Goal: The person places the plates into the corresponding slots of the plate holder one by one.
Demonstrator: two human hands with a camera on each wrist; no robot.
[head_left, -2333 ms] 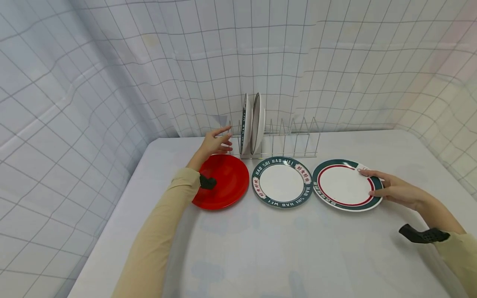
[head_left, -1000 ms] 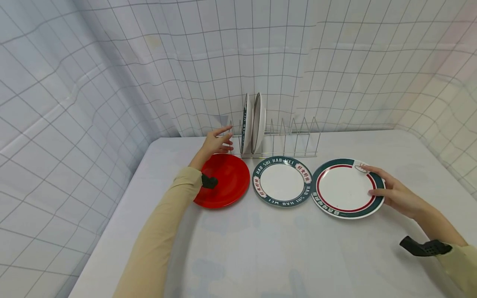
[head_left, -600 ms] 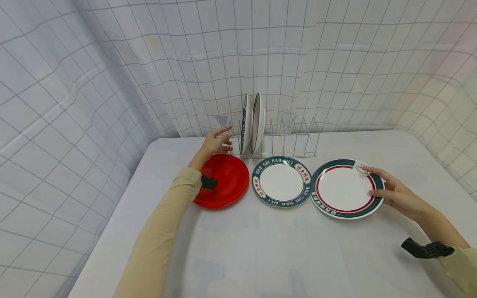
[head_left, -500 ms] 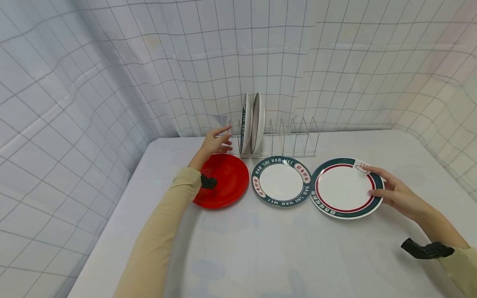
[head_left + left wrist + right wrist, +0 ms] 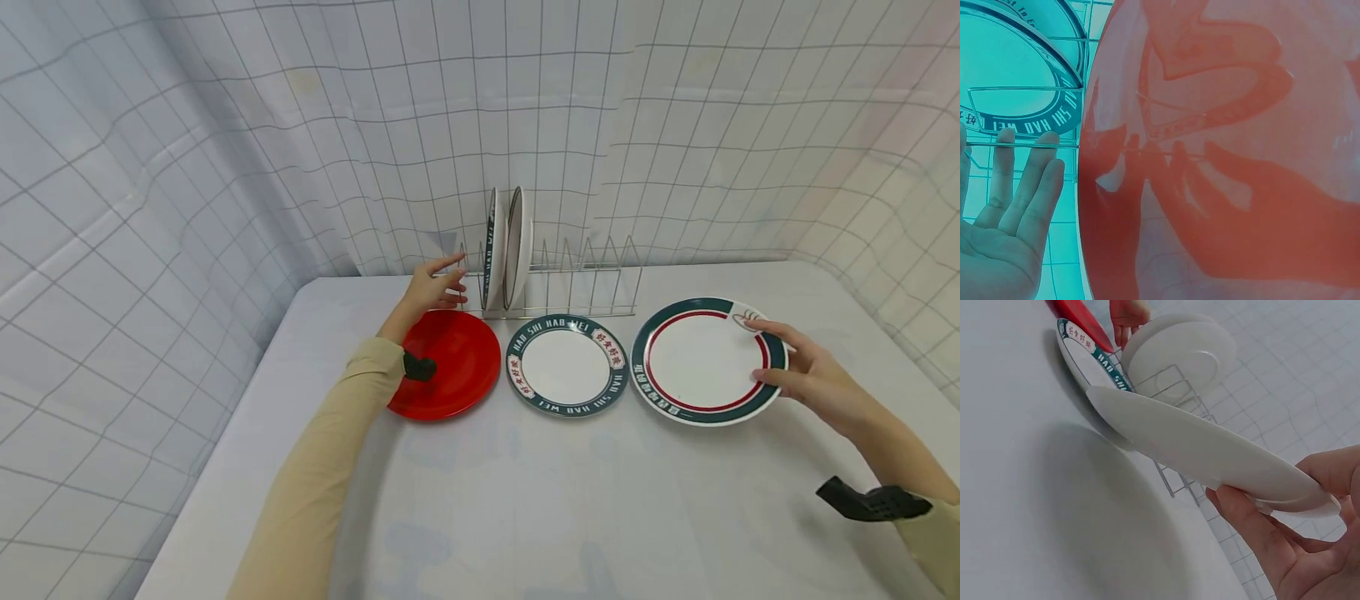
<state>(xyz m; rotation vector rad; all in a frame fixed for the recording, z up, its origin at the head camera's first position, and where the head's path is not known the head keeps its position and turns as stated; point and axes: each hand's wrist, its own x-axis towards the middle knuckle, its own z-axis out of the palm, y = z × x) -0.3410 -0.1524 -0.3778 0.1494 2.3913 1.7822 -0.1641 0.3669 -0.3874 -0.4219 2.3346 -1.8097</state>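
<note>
My right hand [image 5: 813, 375] pinches the right rim of a white plate [image 5: 705, 362] with a dark green border and a red ring. In the right wrist view this plate [image 5: 1210, 447] is raised off the table, its shadow below it. My left hand [image 5: 431, 287] is at the left end of a wire dish rack [image 5: 577, 268], fingers extended. The left wrist view has these fingers [image 5: 1035, 156] touching a rack wire. Two plates stand upright in the rack: a green-rimmed plate [image 5: 491, 250] and a white, dark-edged plate [image 5: 520, 250].
A red plate [image 5: 457, 367] lies under my left wrist. Beside it lies a smaller green-rimmed plate [image 5: 567, 367] with lettering, in front of the rack. All are on a white-covered table [image 5: 525, 500]; a grid-patterned cloth [image 5: 540, 108] hangs behind and at the sides.
My right hand has lifted the green-and-red-ringed plate and moved it slightly right and away from me, apart from the middle plate. The left hand has stayed at the rack.
</note>
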